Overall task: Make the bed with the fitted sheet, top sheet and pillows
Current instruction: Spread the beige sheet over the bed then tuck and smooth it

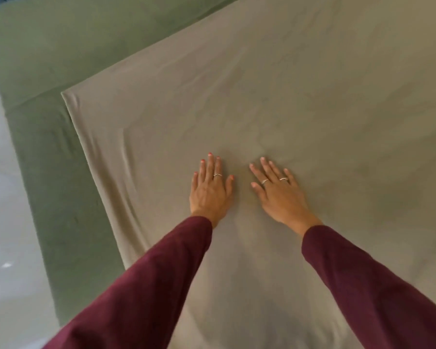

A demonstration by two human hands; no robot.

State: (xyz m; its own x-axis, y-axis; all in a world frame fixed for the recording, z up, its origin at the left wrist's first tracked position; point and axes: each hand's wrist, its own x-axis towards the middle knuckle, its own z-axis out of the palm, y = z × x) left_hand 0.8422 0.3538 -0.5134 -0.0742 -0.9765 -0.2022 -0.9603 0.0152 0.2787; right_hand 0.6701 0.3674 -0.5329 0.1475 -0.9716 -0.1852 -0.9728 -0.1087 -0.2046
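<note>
Beige top sheet (262, 96) smooth over green fitted sheet (48, 59); left hand (210, 187) and right hand (277, 192) flat on it, fingers straight, just apart.

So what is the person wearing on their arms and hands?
Both arms have long dark red sleeves down to the wrists. The left hand has one thin silver ring and coral-pink polish on its nails. The right hand has two silver rings, and its nails look pale.
</note>
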